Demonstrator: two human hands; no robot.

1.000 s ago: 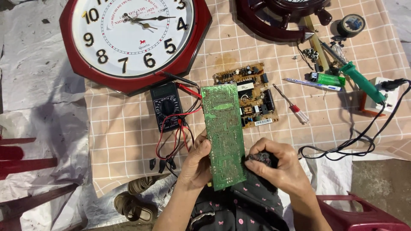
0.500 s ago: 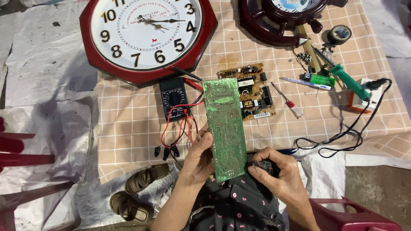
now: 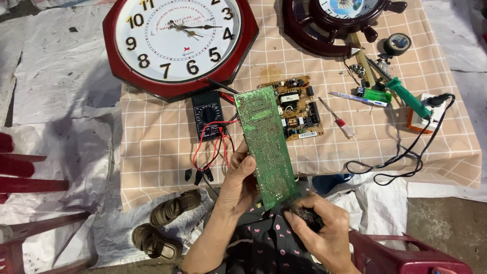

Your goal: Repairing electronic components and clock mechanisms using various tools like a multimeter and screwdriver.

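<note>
Green board [image 3: 266,147] raised slightly, checked cloth [image 3: 167,147], plastic-sheeted floor [image 3: 61,101]

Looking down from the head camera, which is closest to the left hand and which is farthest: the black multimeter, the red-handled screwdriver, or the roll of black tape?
From the left hand:
1. Black multimeter, just above the hand on the checked cloth.
2. Red-handled screwdriver, off to the right past the brown circuit board.
3. Roll of black tape, far up at the top right.

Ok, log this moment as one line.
left hand: holds green circuit board | right hand: grips dark object | board: tilted above table
</note>
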